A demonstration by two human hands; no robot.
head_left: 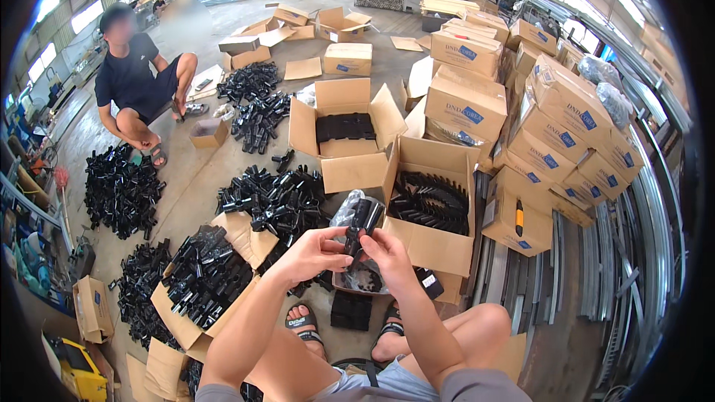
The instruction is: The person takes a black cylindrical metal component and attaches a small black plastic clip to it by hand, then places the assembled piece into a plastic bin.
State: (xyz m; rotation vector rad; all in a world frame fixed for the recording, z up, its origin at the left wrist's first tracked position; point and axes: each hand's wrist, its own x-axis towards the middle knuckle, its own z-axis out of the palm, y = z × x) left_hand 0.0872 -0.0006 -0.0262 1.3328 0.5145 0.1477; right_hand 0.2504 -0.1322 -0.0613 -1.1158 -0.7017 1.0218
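Note:
Between both hands, in front of my knees, is a glossy black tubular part (363,217) with a forked upper end. My left hand (319,257) pinches its lower end from the left. From the right, the fingers of my right hand (387,253) close on the same part. Just below them stands a small open box (344,283) with clear plastic and small black ring-like pieces, partly hidden by my hands. A stack of black parts (350,311) sits on the floor between my feet.
Piles of black parts (272,197) lie to the left, some in an open carton (160,294). Open cartons (346,93) with black parts stand ahead. Stacked closed cartons (465,100) and metal profiles (588,268) line the right. Another person (134,67) squats at far left.

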